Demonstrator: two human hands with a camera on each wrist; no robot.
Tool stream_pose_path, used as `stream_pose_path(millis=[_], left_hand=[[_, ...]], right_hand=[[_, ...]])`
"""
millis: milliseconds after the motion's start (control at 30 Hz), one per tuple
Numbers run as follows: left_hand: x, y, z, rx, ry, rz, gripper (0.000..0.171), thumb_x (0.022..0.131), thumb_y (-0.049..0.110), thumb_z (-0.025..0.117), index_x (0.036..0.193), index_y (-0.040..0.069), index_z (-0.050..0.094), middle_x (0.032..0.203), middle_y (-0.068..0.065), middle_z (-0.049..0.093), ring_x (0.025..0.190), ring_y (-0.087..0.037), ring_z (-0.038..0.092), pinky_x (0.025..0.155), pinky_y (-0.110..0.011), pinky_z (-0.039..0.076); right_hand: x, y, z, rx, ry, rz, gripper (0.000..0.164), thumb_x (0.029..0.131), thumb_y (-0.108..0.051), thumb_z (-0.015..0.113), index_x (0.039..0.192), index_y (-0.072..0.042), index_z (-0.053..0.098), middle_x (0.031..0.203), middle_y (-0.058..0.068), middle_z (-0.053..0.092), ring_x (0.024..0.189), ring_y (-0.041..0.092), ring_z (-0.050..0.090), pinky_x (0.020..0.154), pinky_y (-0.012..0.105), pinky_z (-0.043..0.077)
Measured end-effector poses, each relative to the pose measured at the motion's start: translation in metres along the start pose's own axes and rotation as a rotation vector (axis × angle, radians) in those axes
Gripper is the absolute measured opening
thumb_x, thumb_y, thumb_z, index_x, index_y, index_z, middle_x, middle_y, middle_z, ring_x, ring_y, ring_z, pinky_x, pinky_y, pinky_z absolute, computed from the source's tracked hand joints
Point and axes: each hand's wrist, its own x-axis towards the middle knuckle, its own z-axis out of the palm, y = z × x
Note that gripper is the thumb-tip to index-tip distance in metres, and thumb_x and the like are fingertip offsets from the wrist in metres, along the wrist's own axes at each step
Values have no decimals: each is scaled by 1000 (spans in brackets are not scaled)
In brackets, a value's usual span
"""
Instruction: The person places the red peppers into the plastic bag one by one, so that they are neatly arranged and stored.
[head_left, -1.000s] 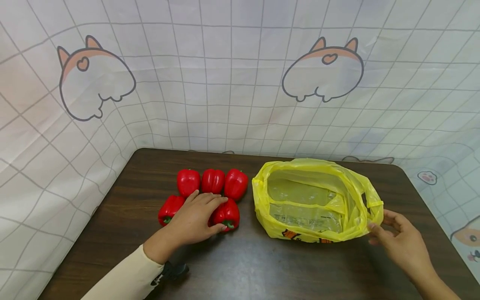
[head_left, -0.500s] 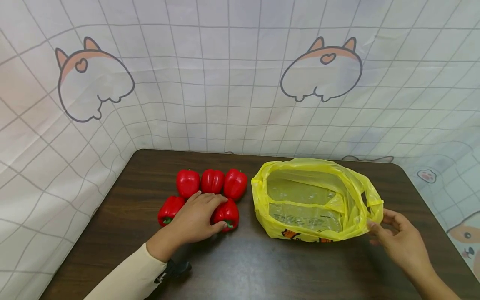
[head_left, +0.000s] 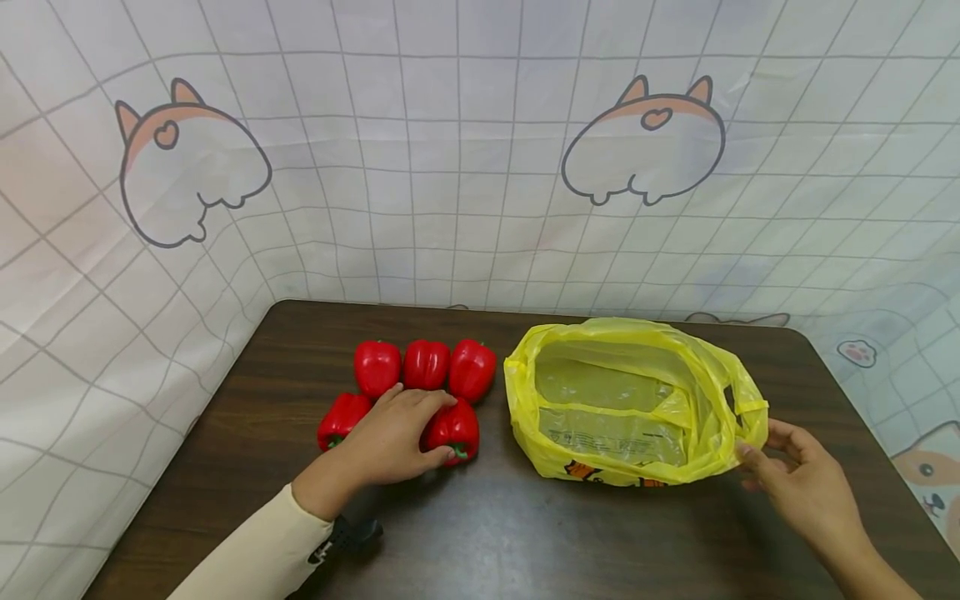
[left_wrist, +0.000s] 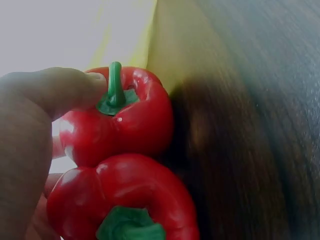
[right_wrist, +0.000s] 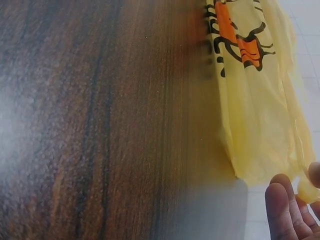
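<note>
My left hand (head_left: 390, 433) grips the front right red bell pepper (head_left: 461, 429) in the head view. Its thumb lies beside the green stem and its fingers reach over the far side. In the left wrist view that bell pepper (left_wrist: 145, 125) stands against another red bell pepper (left_wrist: 150, 185), which the hand covers from above. At the table's right, my right hand (head_left: 813, 483) pinches the handle side of a yellow plastic bag (head_left: 536, 450) between thumb and fingers. The bag's mouth gapes upward, with only its see-through inner wall visible inside.
More red bell peppers stand close by: a back row with one in its middle (head_left: 426, 364), and one at the front left (head_left: 343, 419). All rest on a dark wood table (head_left: 525, 542). A white grid-patterned cloth (head_left: 465, 167) hangs behind it.
Both hands keep their places, the left on the bell pepper and the right at the bag. Only a slight shift of the head view shows.
</note>
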Motion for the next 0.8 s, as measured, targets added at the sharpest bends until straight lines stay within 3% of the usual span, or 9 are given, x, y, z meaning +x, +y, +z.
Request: stream_pose_path(millis=[267,633,800], left_hand=[[0,-2,-2,-23,-5,-7,63,82,41,84,136,18,62,129,1,66,126,-22,56,115,-70,20],[3,-3,-1,-62,4,35,63,78,44,87,131,19,64,128,4,65,123,-15,56,117,-65,23],[4,-4,-2,-61,21,49,63,76,46,87,129,18,66,129,4,65,124,-15,56,120,-54,25]], right_hand=[[0,1,0,-9,7,-8,68,102,-38,64,145,9,41,133,35,56,74,15,73,61,32,60],[0,1,1,-22,10,-5,67,102,-38,64,145,8,41,132,34,58,73,15,73,61,32,59],[0,0,1,-31,14,-6,67,102,-38,64,145,8,42,131,33,59,72,15,72,60,32,58]])
